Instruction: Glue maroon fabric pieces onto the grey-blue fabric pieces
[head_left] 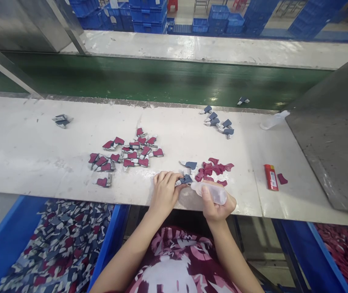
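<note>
My left hand (165, 190) is closed on a small blue-grey and white plastic part (186, 179) just above the white bench. In my right hand (219, 206) is a translucent squeeze bottle (212, 193), tilted so its thin nozzle points at that part; whether the tip touches it I cannot tell. Another blue-grey part (190, 165) lies just beyond my fingers. Beside the bottle is a loose heap of dark red pieces (208, 167). To the left, several parts with red faces (133, 155) lie in a cluster.
Several blue-grey parts (213, 118) lie near the green conveyor belt (162, 81). A red lighter (271, 177) and a second translucent bottle (274, 121) are at the right, by a metal panel (338, 134). Blue bins (105, 244) of parts stand below the bench edge.
</note>
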`<state>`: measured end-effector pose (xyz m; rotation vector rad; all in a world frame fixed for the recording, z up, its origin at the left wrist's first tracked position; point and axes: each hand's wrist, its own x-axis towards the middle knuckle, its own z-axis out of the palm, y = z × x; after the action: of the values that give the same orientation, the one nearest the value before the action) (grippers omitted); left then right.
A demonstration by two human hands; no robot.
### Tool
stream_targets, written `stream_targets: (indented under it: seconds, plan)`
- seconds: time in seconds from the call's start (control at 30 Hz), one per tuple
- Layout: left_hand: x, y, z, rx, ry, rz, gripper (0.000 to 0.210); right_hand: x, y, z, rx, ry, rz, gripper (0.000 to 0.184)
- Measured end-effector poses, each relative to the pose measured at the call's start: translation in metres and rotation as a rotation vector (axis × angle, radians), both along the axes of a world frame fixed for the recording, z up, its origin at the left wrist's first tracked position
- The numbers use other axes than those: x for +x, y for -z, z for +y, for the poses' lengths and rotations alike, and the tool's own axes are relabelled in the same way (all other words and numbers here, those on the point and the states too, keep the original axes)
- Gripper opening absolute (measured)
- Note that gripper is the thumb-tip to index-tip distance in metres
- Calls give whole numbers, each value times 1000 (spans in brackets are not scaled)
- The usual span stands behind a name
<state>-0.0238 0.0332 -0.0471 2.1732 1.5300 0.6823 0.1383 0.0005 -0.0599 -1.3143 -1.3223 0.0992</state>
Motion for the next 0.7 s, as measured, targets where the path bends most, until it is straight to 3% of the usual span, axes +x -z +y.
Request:
stream_targets:
  seconds: [0.23, 0.5, 0.7]
  plan:
    - [0, 1, 0, -10, -2, -3, 13, 4, 5, 0, -57, 140, 136, 18]
    - [0, -1, 0, -8, -6, -8, 14, 0, -5, 6, -80, 80, 24, 18]
    - [1, 0, 0, -5, -6, 0, 12, -1, -3, 5, -93, 30, 66, 16]
